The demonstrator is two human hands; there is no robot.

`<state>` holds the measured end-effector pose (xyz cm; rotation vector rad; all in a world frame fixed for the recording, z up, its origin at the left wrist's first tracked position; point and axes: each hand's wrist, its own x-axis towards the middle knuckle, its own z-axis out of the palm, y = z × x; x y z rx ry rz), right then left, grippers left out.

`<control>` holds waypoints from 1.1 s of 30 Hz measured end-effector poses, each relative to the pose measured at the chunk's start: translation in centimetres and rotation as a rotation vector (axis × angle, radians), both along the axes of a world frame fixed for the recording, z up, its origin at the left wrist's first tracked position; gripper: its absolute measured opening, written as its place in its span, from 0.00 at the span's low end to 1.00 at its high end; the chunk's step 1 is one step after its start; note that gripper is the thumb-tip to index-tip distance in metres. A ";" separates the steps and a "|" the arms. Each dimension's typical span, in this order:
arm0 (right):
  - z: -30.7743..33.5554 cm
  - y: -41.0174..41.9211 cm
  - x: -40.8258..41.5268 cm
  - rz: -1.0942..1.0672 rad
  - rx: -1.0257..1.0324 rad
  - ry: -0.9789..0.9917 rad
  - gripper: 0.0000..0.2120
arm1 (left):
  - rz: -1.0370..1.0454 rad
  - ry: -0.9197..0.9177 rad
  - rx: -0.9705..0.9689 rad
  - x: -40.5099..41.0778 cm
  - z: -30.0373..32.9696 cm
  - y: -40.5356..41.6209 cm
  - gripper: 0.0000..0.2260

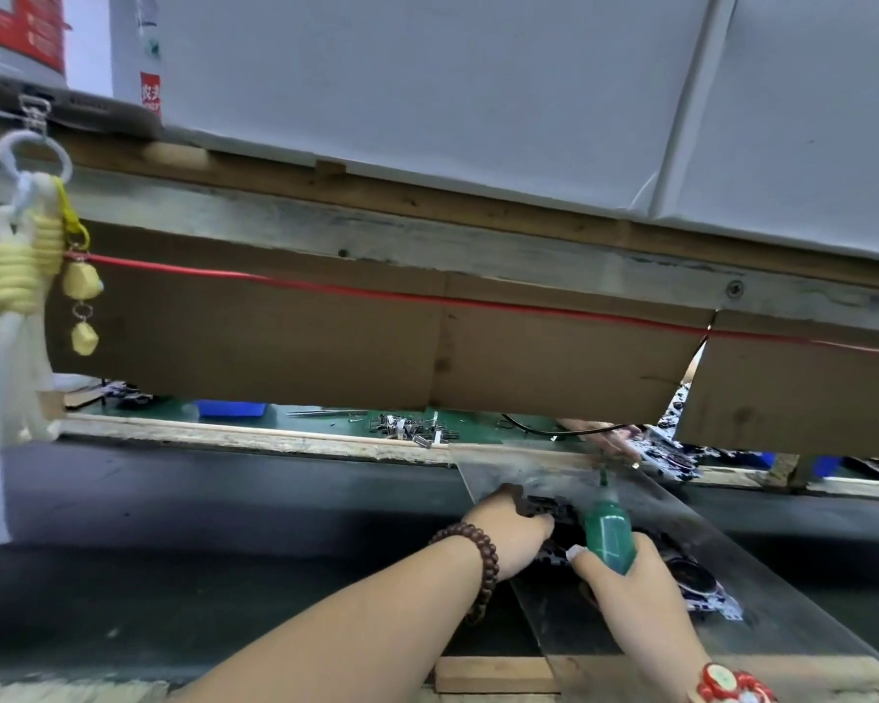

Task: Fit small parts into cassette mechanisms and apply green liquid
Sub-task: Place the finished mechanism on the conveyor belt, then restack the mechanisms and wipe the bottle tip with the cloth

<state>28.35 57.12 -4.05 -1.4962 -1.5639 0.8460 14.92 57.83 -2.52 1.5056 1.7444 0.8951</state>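
On the tilted metal plate (691,515) at the bench's near edge, a black cassette mechanism (551,509) is gripped by the left hand (511,530), with a brown bead bracelet (473,560) at the wrist. Just to its right, a green liquid bottle (607,532) is clasped nozzle-up by the right hand (625,575).

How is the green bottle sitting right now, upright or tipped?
Roughly upright, leaning slightly: the green bottle has its nozzle pointing up and away, its base gripped in the right hand.
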 end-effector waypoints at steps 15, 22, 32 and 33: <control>6.0 -7.5 -1.1 0.156 0.135 0.162 0.15 | 0.107 -0.056 0.115 -0.8 8.8 -10.6 0.19; 8.0 -17.4 -1.8 0.388 0.193 0.267 0.08 | 0.130 -0.091 0.019 -3.6 9.7 -23.1 0.21; 4.2 -32.0 -11.6 0.760 0.066 0.239 0.06 | 0.377 0.802 0.066 -15.7 5.3 -40.5 0.19; 3.8 -33.0 -13.1 0.806 0.012 0.260 0.06 | 0.388 0.959 0.046 -17.3 5.3 -42.0 0.19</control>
